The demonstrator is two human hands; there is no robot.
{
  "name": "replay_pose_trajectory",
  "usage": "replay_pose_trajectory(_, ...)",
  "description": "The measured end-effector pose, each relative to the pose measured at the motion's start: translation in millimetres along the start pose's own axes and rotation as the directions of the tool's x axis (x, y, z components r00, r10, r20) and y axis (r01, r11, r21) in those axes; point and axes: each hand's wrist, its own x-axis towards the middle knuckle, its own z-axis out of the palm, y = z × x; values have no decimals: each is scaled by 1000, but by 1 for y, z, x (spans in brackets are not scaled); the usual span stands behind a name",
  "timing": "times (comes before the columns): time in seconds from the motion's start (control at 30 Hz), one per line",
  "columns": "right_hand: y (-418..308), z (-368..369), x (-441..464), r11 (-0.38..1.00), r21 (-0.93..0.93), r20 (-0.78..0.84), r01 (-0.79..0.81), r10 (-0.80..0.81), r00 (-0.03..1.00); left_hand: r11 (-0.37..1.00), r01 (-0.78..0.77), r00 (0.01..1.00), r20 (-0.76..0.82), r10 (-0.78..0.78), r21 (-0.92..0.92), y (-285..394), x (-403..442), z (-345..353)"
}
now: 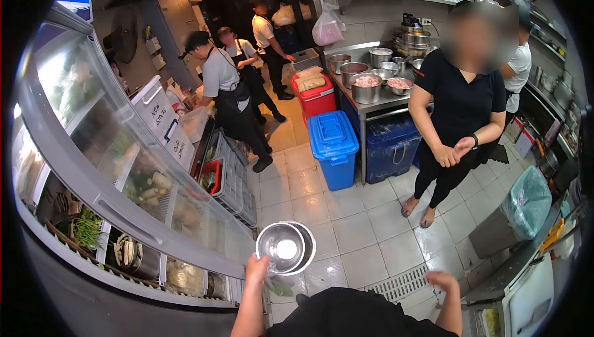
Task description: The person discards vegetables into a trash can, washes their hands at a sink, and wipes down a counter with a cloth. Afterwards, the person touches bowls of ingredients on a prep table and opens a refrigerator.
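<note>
Pale tiles cover the floor [362,256] of a crowded kitchen, with a glass-doored refrigerator [133,145] along one side, leafy greens and other food inside. Across the room, a metal surface [371,103] carries steel pots, some with pink contents. Near it stands a person in black [461,99], hands together at the waist; more people are farther back. A blue bin [334,164] sits beside that surface, near a red cooler [312,97]. Low by the refrigerator, a shiny steel bowl [280,248] overlaps a white-rimmed container [309,238]. The left hand [257,269] has its fingers closed on the bowl's edge; the right hand [442,281], well apart, hangs with fingers loosely open, grasping nothing visible.
</note>
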Motion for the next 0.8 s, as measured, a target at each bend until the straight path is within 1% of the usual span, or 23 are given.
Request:
replay_pose_trajectory(0.03,6,6,0,1000,0,-4,-8,8,1000,1000,7,1000,5,-7,-2,11,-9,1)
replay_pose_trajectory(0.07,8,7,0,982,-188,-255,-6,-43,966,998,53,999,10,-53,19,26,-16,2)
replay_pose_trajectory(0.1,4,6,0,930,-364,-473,-47,-141,870,995,95,995,12,-95,41,38,-19,3)
replay_pose_trajectory(0.13,5,-6,-7,928,-372,-757,-16,-294,584,998,55,998,4,-55,-8,32,-16,3)
replay_pose_trajectory(0.17,7,-20,-17,920,-391,-903,9,-385,192,998,59,998,1,-59,-5,26,-16,-1)
replay_pose_trajectory(0.2,6,-28,-18,920,-392,-902,10,-387,193,998,67,998,-10,-67,9,31,-18,-1)
replay_pose_trajectory(0.27,7,-46,-11,846,-532,-809,29,-497,-314,997,74,997,-23,-73,17,33,-20,-1)
replay_pose_trajectory(0.3,4,-39,-8,926,-325,-820,193,-377,430,998,69,997,-23,-69,-3,32,-19,-1)
replay_pose_trajectory(0.33,-2,-25,-7,986,-62,-307,151,-163,938,998,64,998,-23,-64,-24,31,-18,-1)
replay_pose_trajectory(0.37,-8,-15,-8,986,-68,-306,154,-167,937,998,63,998,-26,-63,-29,29,-19,-2)
replay_pose_trajectory(0.4,-34,2,-24,959,-281,-153,44,-90,984,997,68,997,-30,-69,-30,27,-19,-3)
replay_pose_trajectory(0.43,-52,9,-31,870,-492,-18,-26,19,1000,997,68,997,-35,-69,-30,27,-16,-3)
replay_pose_trajectory(0.47,-46,0,-27,869,-495,-14,-20,15,1000,997,65,997,-41,-66,-32,21,-12,-5)
replay_pose_trajectory(0.5,-34,-13,-28,923,-386,-530,5,-227,817,997,33,999,-25,-35,-65,9,-8,-6)
replay_pose_trajectory(0.53,-23,-24,-27,948,-304,-885,97,-318,339,995,0,1000,-7,-1,-100,3,-6,-8)
replay_pose_trajectory(0.57,-17,-31,-25,947,-306,-885,96,-320,339,995,1,1000,-7,-2,-102,3,-7,-9)
replay_pose_trajectory(0.6,-16,-35,-24,936,-351,-936,-14,-351,33,997,25,1000,-12,-26,-68,6,-8,-9)
replay_pose_trajectory(0.63,-16,-40,-23,924,-359,-883,-130,-382,-274,998,49,999,-19,-49,-35,8,-9,-9)
replay_pose_trajectory(0.67,-12,-35,-20,919,-365,-923,-149,-378,-68,998,48,999,-21,-49,-40,10,-10,-9)
replay_pose_trajectory(0.7,7,-39,8,957,-290,-822,-16,-240,516,998,65,998,-21,-65,-27,13,-12,-9)
replay_pose_trajectory(0.73,0,-28,13,988,-146,-388,43,-97,917,997,80,997,-18,-80,-12,15,-13,-9)
replay_pose_trajectory(0.77,3,-6,15,976,200,4,-87,89,996,997,79,997,-13,-79,-10,17,-14,-8)
replay_pose_trajectory(0.8,-45,34,-18,978,125,92,-169,158,983,997,72,997,-25,-72,-2,18,-14,-7)
